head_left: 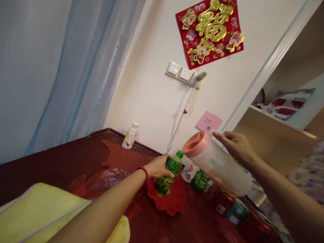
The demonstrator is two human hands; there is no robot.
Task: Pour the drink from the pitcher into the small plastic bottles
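The green bottle (174, 162) is being gripped around its upper part by the left hand (158, 167), with fingers and thumb closed on it; its base is being held over or in a red dish (174, 202), just below the centre of the frame. The plastic jug (225, 172) is being gripped at its handle by the right hand (238, 145), right of centre. The jug is being held tilted, and its pink rim (194, 148) is being brought close beside the green top of the bottle.

As far as progress can be judged, both things are already being handled and their tops are being lined up near each other. No stream is being seen between them, so a pour is not visibly being made. Whether the bottle is being held uncapped, and how much either thing is holding, cannot be told. Neither grip is being released, and the jug is not yet being set down.

Farther out, a row of containers is being partly hidden by the jug at lower right: a patterned cup (188, 171), a green can (199, 180), a red can (222, 201) and a teal can (236, 212). A white bottle (129, 137) is being left untouched against the wall, left of centre; a yellow cloth (45, 209) is being seen at lower left.
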